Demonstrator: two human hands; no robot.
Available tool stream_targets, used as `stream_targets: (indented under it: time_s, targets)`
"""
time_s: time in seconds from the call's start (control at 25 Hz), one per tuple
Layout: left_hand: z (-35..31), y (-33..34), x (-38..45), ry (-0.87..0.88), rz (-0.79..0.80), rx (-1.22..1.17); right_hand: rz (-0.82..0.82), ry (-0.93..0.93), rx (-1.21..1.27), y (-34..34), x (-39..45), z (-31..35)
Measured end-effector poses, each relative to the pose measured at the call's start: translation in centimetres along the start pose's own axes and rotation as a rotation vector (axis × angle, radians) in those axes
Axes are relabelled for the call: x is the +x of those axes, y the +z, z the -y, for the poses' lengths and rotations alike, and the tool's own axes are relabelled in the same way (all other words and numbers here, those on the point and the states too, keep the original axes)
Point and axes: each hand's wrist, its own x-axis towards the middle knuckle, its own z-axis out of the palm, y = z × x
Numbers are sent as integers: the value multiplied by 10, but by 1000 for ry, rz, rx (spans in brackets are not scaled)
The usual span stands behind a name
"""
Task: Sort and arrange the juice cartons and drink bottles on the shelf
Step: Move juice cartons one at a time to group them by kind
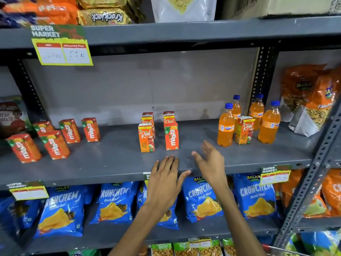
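Observation:
Several red Maaza cartons [55, 145] stand at the left of the grey shelf [114, 156]. In the middle stand a Real carton [146, 138] and a Maaza carton [171, 136], with two more Real cartons [168, 117] behind them. At the right, several orange Fanta bottles [225, 126] surround another Real carton [244, 130]. My left hand [164, 182] lies flat at the shelf's front edge, fingers spread, holding nothing. My right hand [212, 163] hovers open just right of it, below the middle cartons, empty.
Orange snack bags [311, 97] lean at the far right of the shelf. Blue Crunchem chip bags [114, 202] fill the shelf below. A perforated steel upright [313, 182] runs down the right side. A price tag [61, 46] hangs from the shelf above.

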Motion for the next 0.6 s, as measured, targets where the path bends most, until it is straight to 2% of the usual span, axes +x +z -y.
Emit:
stream_targets:
  time_s: [0.12,0.28,0.6]
  targets:
    - [20,-5,-6,-56,1,24,58,-1,33,34,15,25]
    - [35,-5,-11,-98,3,58,43,50,52,67,29,51]
    - [46,-2,-17,-48,-17,107,-32,49,-49,92,46,50]
